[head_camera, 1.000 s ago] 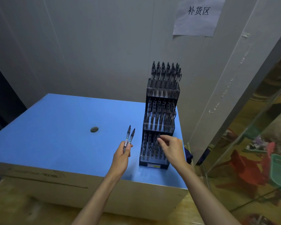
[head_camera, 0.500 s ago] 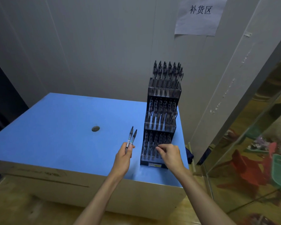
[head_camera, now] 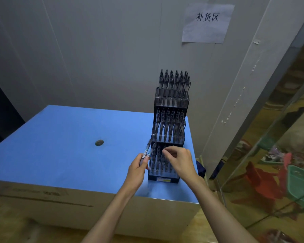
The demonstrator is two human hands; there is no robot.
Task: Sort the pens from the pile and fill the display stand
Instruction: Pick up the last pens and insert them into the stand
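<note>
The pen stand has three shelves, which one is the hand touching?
The bottom shelf of the stand. The right hand reaches into its pens; the middle and top shelves sit above, untouched.

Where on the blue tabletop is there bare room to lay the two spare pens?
Bare blue table runs left of the display stand, all round the small dark hole, to the left and near edges. Crowded: the stand's front, where the left hand holds two pens beside the right hand.

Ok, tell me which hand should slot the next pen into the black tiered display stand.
Right hand: it hovers at the black tiered display stand's bottom tier, apparently empty. The left hand grips the two spare clear-barrelled pens, so it feeds.
</note>
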